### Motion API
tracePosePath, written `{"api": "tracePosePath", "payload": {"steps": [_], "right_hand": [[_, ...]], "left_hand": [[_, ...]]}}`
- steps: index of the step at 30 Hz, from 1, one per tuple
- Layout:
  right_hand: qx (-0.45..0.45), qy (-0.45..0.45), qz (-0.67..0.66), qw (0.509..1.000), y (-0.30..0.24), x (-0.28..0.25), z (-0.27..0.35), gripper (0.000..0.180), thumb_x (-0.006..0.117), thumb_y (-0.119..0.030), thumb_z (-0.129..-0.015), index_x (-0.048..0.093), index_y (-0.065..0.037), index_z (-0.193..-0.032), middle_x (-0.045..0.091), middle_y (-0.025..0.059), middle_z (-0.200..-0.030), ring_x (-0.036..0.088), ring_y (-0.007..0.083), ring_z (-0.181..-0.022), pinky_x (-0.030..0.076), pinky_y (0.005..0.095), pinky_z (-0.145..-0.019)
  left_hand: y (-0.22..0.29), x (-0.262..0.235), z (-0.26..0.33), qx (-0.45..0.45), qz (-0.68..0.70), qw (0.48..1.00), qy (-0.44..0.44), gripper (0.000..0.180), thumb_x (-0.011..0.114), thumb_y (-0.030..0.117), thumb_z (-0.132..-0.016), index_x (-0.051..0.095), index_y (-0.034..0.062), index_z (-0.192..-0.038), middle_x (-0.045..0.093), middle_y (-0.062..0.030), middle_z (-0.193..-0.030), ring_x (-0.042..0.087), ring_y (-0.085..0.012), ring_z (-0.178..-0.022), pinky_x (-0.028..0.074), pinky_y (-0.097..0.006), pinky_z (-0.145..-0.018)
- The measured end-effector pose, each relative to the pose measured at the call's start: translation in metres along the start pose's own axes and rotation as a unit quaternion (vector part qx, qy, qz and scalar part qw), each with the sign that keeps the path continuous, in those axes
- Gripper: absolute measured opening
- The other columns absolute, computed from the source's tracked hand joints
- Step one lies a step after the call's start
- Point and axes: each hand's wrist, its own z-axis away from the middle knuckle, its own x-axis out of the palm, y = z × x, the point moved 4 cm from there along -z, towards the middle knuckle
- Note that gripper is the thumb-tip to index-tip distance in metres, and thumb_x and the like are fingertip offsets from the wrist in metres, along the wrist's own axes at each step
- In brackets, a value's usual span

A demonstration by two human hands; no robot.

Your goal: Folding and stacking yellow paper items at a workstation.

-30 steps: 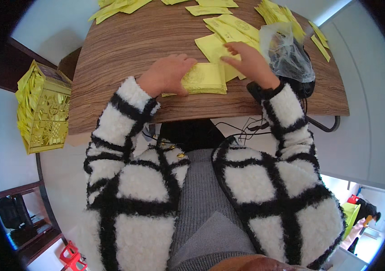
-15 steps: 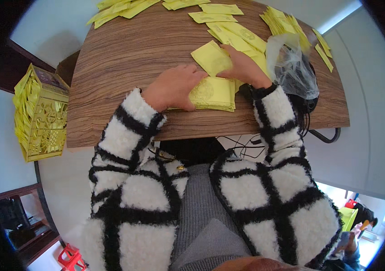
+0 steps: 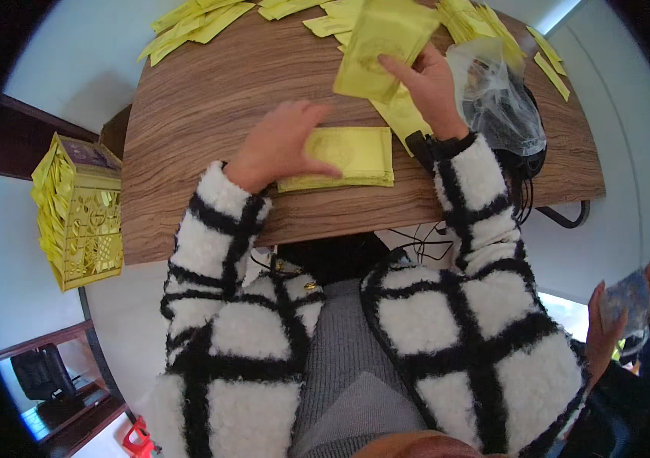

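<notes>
— What is happening at the wooden table?

— A person in a fluffy white jacket with black checks sits at its near edge, both forearms stretched over the top. The left hand lies flat, fingers spread and unclenched, pressing down on the left end of a small stack of yellow packets that sits close to the table's near edge.

— And the other hand?

— The right hand is raised a little farther out over the table, gripping one yellow packet by its lower right corner, thumb on the face and fingers behind it. The packet is tilted and held above the table, well up from the stack.

— What else lies around?

— More loose yellow packets are strewn along the far edge of the table, some of them in overlapping rows. A crumpled clear plastic bag sits just right of the raised hand, on top of something dark with black cables hanging off the table's edge. On the left, off the table, stands a yellow box crammed with the same kind of packets.

— Anyone else in the room?

— At the lower right rim, another person's hand holds a small bluish object; it is too blurred to tell what.
</notes>
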Motion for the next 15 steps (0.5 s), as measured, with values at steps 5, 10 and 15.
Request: {"api": "tracePosePath", "payload": {"steps": [5,10,15], "right_hand": [[0.053,-0.044,-0.092,0.993,0.000,0.009,0.007,0.031,0.075,-0.011,-0.088,0.064,-0.002,-0.115,0.071,0.0046,-0.102,0.067,0.0115,-0.086,0.054,0.0246,-0.072],[0.093,-0.111,-0.076,0.987,0.003,0.028,0.019,0.030,0.073,-0.014,-0.090,0.064,-0.003,-0.117,0.071,0.0023,-0.098,0.066,0.0106,-0.082,0.053,0.0242,-0.068],[0.103,-0.036,-0.166,0.980,0.015,-0.003,0.009,0.031,0.062,-0.012,-0.097,0.058,-0.004,-0.127,0.067,0.0006,-0.110,0.063,0.0087,-0.093,0.050,0.0241,-0.077]], "left_hand": [[-0.018,-0.004,-0.010,-0.079,0.170,0.964,0.190,0.077,0.083,0.045,-0.075,0.055,-0.0007,-0.129,0.066,-0.0168,-0.113,0.063,-0.0290,-0.104,0.051,-0.038,-0.088],[-0.030,-0.013,-0.005,-0.143,0.448,0.871,0.143,0.045,0.076,0.030,-0.087,0.065,-0.0015,-0.118,0.071,-0.0051,-0.096,0.065,-0.0109,-0.085,0.053,-0.027,-0.078],[-0.039,-0.026,-0.001,-0.119,0.465,0.872,0.098,0.033,0.074,0.021,-0.089,0.068,0.0008,-0.114,0.071,-0.0015,-0.097,0.063,-0.0065,-0.087,0.051,-0.024,-0.082]]}}
